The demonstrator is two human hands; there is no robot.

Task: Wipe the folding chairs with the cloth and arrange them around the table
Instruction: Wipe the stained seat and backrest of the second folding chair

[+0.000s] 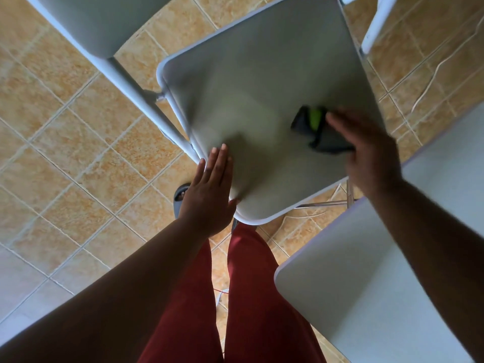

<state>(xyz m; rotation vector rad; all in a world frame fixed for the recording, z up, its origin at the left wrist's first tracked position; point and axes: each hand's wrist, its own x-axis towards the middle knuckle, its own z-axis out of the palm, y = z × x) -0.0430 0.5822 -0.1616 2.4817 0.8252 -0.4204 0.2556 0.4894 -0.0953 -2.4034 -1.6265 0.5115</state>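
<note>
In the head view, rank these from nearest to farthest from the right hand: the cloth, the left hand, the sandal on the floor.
1. Cloth: dark with a green patch, directly under the right hand on the chair seat.
2. Left hand: flat on the seat's near-left edge.
3. Sandal: on the floor, just beyond the left hand.

Both forearms are bare, with no sleeves, watch or rings in view on the left hand (209, 191) or the blurred right hand (366, 155). Below the grey plastic chair seat (251, 100), the legs wear dark red fitted trousers (251, 297), and beside the seat's near corner a grey open-toed slipper (180, 197) covers one foot.
</note>
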